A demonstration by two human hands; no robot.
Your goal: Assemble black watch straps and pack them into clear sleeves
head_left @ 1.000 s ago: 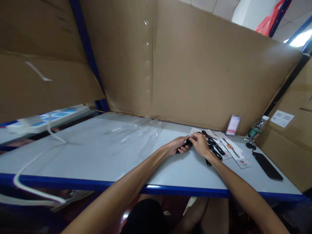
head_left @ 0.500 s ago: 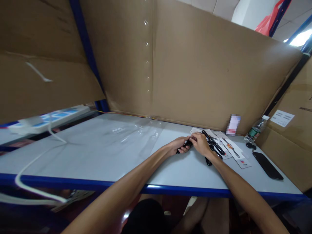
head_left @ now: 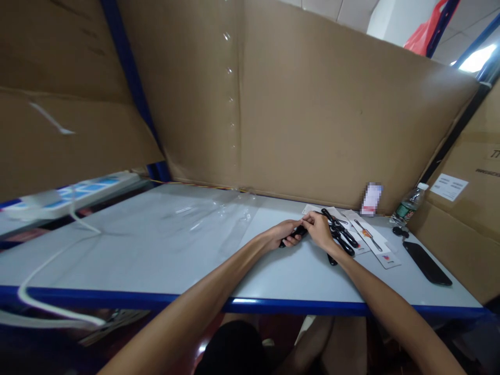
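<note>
My left hand (head_left: 287,232) is wrapped round a black-handled tool (head_left: 300,230), whose dark end sticks out below the fingers. At the tool's upper end, my right hand (head_left: 319,229) has thumb and fingers pinched together. What that pinch holds is hidden. Just right of my right hand lie several black-handled tools (head_left: 344,240) in a loose heap, partly over printed cards. One white card (head_left: 367,234) carries a picture of a slim tool with an orange item.
A phone (head_left: 426,263) lies on the right of the grey table (head_left: 156,250), with a small black object (head_left: 400,231) and a water bottle (head_left: 410,203) behind it. Clear plastic film (head_left: 234,216) covers part of the middle. Cardboard (head_left: 297,114) walls the back; a white cable (head_left: 42,265) crosses the left.
The view has shifted slightly. Both hands stay at the black-handled tool, with little visible movement of the fingers.
</note>
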